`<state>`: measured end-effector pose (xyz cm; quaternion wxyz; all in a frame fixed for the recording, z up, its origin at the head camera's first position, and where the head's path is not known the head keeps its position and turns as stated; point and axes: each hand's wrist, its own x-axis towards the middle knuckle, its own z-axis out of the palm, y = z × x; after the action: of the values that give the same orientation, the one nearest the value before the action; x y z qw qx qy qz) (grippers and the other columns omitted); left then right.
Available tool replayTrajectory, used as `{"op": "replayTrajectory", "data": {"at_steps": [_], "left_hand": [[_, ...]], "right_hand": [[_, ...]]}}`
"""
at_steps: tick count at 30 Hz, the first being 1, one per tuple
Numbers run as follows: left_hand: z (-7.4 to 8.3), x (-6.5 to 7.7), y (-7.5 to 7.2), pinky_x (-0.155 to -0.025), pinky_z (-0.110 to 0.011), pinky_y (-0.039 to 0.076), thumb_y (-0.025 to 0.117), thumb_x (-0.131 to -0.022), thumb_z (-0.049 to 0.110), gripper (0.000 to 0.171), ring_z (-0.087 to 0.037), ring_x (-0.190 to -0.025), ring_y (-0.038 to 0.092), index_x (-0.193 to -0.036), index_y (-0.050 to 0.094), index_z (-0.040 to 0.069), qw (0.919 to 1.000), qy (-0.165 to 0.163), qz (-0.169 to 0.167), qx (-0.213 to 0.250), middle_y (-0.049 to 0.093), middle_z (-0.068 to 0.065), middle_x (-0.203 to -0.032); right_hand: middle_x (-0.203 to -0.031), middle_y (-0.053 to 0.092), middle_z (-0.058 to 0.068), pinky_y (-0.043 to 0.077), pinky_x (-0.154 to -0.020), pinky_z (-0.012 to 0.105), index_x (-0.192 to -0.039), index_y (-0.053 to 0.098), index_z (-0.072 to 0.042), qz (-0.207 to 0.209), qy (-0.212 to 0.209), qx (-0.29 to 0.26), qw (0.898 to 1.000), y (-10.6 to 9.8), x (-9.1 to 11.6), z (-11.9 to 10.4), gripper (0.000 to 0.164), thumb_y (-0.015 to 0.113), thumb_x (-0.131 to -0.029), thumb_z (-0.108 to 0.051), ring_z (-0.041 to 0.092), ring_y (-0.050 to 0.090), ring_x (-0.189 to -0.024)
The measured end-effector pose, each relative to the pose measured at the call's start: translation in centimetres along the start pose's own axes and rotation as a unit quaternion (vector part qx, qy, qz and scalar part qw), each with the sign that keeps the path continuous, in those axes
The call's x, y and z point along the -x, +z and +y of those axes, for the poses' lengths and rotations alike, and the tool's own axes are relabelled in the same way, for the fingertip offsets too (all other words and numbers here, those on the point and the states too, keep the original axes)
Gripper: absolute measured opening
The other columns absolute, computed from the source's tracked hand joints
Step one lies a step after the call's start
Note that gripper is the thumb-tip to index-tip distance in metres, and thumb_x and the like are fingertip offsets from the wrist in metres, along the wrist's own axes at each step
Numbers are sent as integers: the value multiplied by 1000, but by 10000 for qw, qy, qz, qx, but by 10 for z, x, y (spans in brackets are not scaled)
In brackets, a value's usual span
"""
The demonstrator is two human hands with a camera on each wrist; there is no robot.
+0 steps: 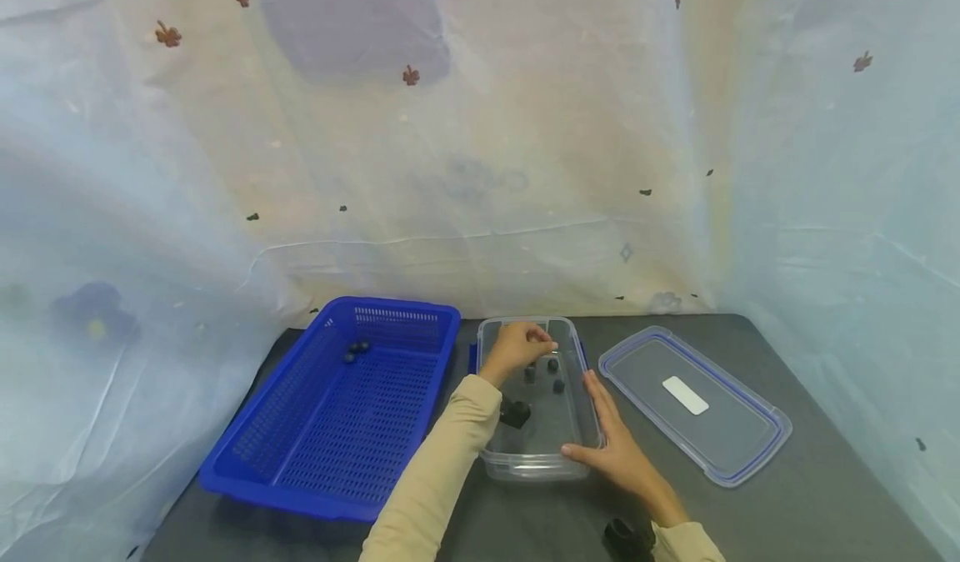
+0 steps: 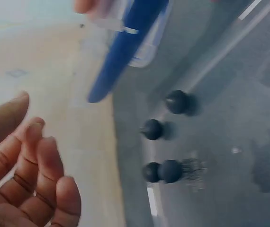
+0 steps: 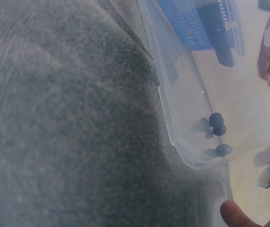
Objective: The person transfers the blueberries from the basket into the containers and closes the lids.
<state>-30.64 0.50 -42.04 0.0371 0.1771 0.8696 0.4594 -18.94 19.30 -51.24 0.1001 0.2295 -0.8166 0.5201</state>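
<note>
Beige sleeve [image 1: 431,487] leads to the left hand [image 1: 516,350] above the tub [image 1: 534,467], grip seemingly apart, though blurred; dark balls [image 1: 558,386] inside want light pinching, the right hand [image 1: 618,452], grip spread, bracing the tub's right side.

The basket [image 1: 348,420] is blue, round pieces [image 2: 176,102] apparently black.

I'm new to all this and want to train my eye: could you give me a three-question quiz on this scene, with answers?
1. Which hand is at the right side of the clear container: A left, B right, C both?
2. How many dark balls can you count in the blue basket?
3. True or false: the lid lies off the container, to its right.

Key:
1. B, the right hand.
2. Three.
3. True.
</note>
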Motion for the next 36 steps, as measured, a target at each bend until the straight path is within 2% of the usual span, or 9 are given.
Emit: {"op": "replayTrajectory", "data": {"at_steps": [2, 6, 9, 16, 19, 23, 27, 32, 36], "left_hand": [[3, 1, -4, -58, -26, 48, 70, -91, 22, 17, -23, -71, 63, -95, 71, 5, 9998, 174, -23, 122, 67, -11, -82], [10, 3, -14, -66, -28, 50, 67, -93, 27, 22, -14, -77, 60, -102, 71, 7, 9979, 557, 66, 316, 66, -5, -91], [18, 6, -24, -70, -31, 51, 64, -94, 28, 24, -15, -84, 60, -107, 70, 9, 9963, 746, 167, 401, 65, -2, -96], [29, 17, -51, -74, -35, 50, 62, -96, 33, 31, -17, -92, 59, -120, 65, 13, 9942, 936, 532, -36, 63, -2, -106], [30, 23, -63, -76, -38, 50, 64, -95, 29, 31, -22, -94, 58, -121, 64, 11, 9901, 1142, 769, -263, 62, -5, -106], [29, 29, -82, -78, -42, 48, 66, -93, 20, 29, -30, -92, 57, -118, 64, 5, 9765, 1662, 1150, -751, 60, -12, -100], [24, 35, -100, -76, -44, 47, 68, -90, 16, 28, -32, -89, 57, -115, 65, 3, 9567, 1984, 1587, -1420, 60, -13, -96], [9, 44, -119, -78, -49, 45, 71, -87, 16, 28, -31, -96, 57, -112, 67, 6, 9333, 1960, 2033, -2220, 62, -12, -103], [-5, 51, -135, -81, -52, 45, 72, -86, 15, 27, -34, -99, 57, -111, 67, 5, 9209, 1890, 2213, -2594, 62, -13, -107]], "right_hand": [[-160, 4, 17, 12, -100, 73, -154, 11, -1, -15, 16, -25, 10000, 0, 0, 0, 109, 82, -73, -20, 45, 6, -141], [-160, 4, 16, 11, -98, 75, -154, 10, -1, -35, 64, -84, 9999, 0, 2, 0, 109, 82, -73, -20, 46, 5, -141], [-160, 4, 13, 11, -99, 75, -154, 11, -1, -6, 54, -75, 10000, 1, 2, 0, 110, 82, -73, -20, 46, 6, -141], [-160, 5, 14, 11, -100, 73, -154, 12, 0, 42, -34, -31, 10000, 1, 1, 0, 110, 83, -71, -20, 45, 8, -141], [-160, 6, 14, 11, -101, 71, -153, 13, 1, 67, -53, -8, 10000, 2, 2, 0, 110, 83, -71, -19, 45, 9, -141], [-160, 6, 13, 12, -100, 71, -153, 13, 1, 77, -91, -9, 9999, 2, 2, -1, 110, 83, -71, -19, 45, 9, -141], [-160, 6, 13, 11, -101, 71, -153, 14, 1, 87, -74, -26, 9999, 2, 1, -1, 110, 83, -71, -19, 45, 8, -141], [-160, 6, 13, 12, -100, 71, -153, 13, 0, 100, -93, -16, 9999, 1, 1, 0, 110, 84, -70, -19, 45, 9, -140], [-160, 6, 12, 12, -100, 72, -154, 13, 0, 101, -114, -14, 9999, 1, 0, 1, 111, 83, -70, -18, 45, 9, -140]]}}
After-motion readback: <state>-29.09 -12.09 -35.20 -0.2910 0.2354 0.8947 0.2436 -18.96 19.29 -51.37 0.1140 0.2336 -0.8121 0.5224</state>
